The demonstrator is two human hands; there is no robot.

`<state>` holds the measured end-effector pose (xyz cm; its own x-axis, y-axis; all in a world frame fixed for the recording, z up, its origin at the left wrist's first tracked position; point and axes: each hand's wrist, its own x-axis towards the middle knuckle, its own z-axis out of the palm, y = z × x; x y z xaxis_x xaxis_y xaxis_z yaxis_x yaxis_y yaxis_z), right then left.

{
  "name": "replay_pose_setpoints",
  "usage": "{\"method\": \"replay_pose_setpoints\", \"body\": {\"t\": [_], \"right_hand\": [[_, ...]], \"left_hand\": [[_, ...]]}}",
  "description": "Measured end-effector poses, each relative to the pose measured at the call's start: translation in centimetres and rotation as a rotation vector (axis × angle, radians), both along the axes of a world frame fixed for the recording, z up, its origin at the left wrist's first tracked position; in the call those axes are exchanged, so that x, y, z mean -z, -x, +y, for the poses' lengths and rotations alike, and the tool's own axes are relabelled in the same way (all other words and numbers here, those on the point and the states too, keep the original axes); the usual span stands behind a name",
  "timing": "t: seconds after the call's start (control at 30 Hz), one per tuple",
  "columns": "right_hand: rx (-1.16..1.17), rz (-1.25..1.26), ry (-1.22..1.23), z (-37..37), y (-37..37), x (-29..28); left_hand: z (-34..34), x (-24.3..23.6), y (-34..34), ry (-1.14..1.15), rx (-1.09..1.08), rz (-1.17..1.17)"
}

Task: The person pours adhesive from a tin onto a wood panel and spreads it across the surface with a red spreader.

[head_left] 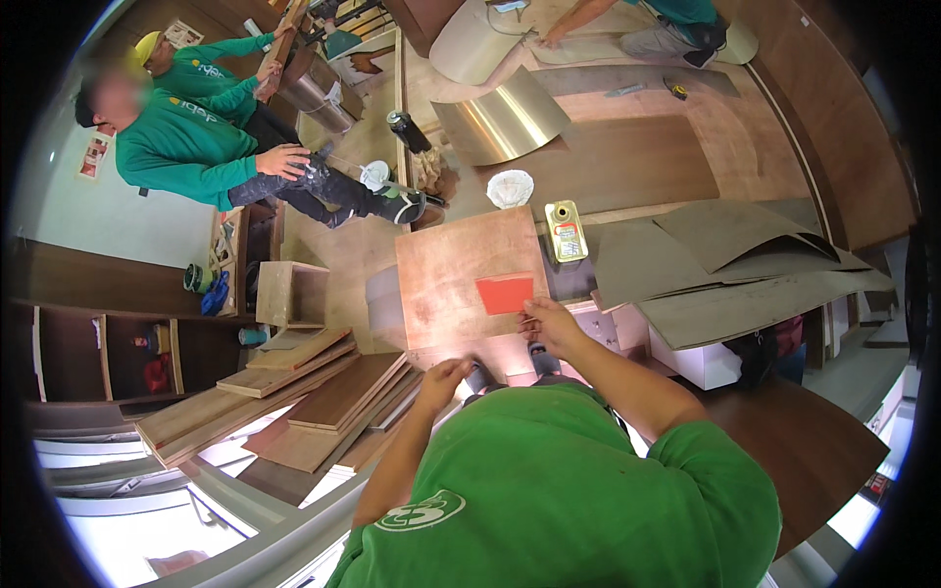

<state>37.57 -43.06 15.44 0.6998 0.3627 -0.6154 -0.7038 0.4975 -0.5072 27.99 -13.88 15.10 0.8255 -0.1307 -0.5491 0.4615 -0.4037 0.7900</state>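
My right hand [553, 327] is closed on the edge of a flat red spreader [505, 293], a trapezoid-shaped piece held over a square plywood board [441, 265]. The spreader covers part of the board's right side; whether it touches the wood I cannot tell. My left hand [445, 381] is low, near the board's front edge, its fingers curled in; what they hold, if anything, is hidden. Past the board's far right corner stands a yellow rectangular tin [566, 235] with a round spout on top. Beside the tin sits a white bowl-like container [510, 188].
Stacked brown sheets [725, 265] lie at right, wooden planks [323, 397] at left. Beyond are a curved shiny sheet [502, 118], a black bottle [408, 131] and a tape measure [676, 89]. Two people in green stand far left; another person's hand [551, 37] works at top.
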Motion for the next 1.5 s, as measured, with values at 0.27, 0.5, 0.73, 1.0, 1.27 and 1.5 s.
{"method": "replay_pose_setpoints", "body": {"t": [0.27,0.5,0.73,1.0,1.27,1.5], "right_hand": [[-0.19,-0.239,0.013,6.0,-2.1,-2.3],[-0.328,-0.482,0.47,7.1,-1.4,3.1],[-0.016,-0.276,1.384,0.9,-7.9,12.6],[-0.243,0.001,1.578,-2.8,-12.7,10.7],[-0.22,0.014,1.651,-3.0,-13.3,13.6],[-0.192,0.047,1.586,-3.3,-15.3,14.8]], "left_hand": [[-6.3,-6.0,-6.7,0.329,-0.47,0.003],[-3.3,-4.9,-4.4,0.378,-0.795,-0.016],[3.1,-5.3,5.8,-0.059,-0.938,-0.012],[7.2,-4.4,18.2,-0.551,-0.651,-0.01],[7.4,-4.3,23.5,-0.662,-0.832,0.253],[7.0,-4.4,26.6,-0.426,-1.05,0.217]]}}
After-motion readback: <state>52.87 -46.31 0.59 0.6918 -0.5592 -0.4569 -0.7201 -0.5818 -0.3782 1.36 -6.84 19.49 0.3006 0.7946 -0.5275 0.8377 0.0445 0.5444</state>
